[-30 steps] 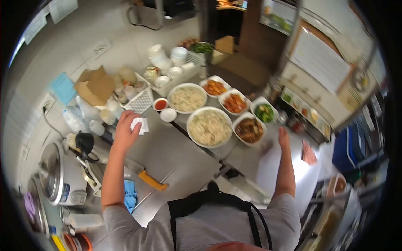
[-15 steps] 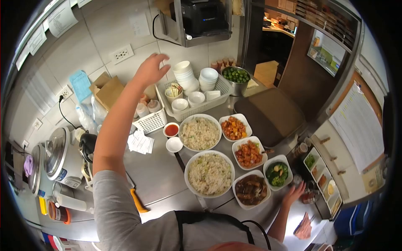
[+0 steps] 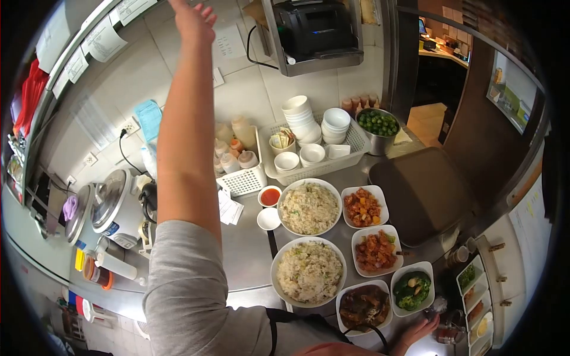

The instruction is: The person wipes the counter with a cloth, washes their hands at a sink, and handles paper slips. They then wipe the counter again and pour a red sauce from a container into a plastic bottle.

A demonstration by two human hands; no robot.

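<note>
White square dish [image 3: 432, 288]: sat just beside the right hand, broccoli [image 3: 409, 295] inside. Looked rigid and a bit breakable, maybe slick if sauce got on it; I'd have gone for opposite rims and kept it level.
Left hand [image 3: 196, 22]: way up by the wall, fingers loosely parted, nothing visible in it.
Right hand [image 3: 420, 332]: low down, fingers partly spread, nothing pinched that I could see. Couldn't tell if it touched the dish.
Paper slips [image 3: 102, 40]: hung off the rail left of the raised hand. Feather-light, floppy, easy to tear; lower edge was the spot to pinch.
Rice bowls [image 3: 306, 305]: full, so probably hefty. Two hands under the rims, imo.
Writing: print on the slips, too blurry to read. Rice cooker [image 3: 122, 204] had a blue label, brand unreadable.
</note>
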